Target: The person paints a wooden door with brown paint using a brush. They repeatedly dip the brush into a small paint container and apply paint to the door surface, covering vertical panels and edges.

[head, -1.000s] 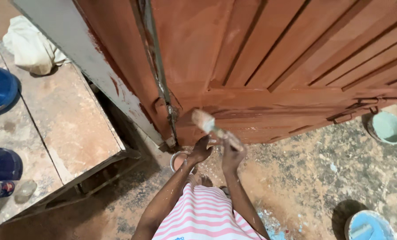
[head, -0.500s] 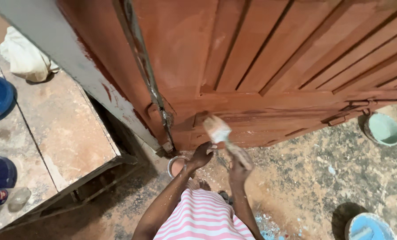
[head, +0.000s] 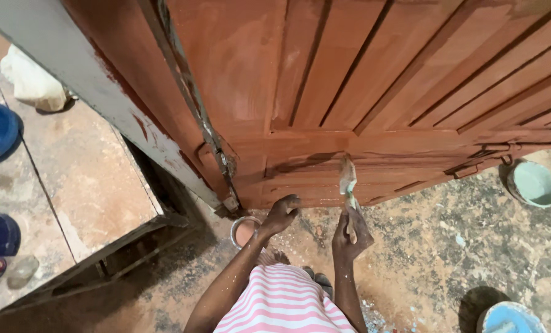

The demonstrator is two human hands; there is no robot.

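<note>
Red-brown paint covers the door (head: 374, 92). The right hand (head: 350, 236) grips a brush (head: 348, 185), its tip touching the door low down. The left hand (head: 280, 214) is curled, holding nothing, above a small tin (head: 244, 231).

Speckled concrete floor (head: 460, 246), stained table (head: 84, 179), pale doorframe (head: 84, 80).

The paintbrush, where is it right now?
In the head view the paintbrush sits just right of centre, held in the right hand, bristles up against the bottom panel of the red-brown door.
</note>
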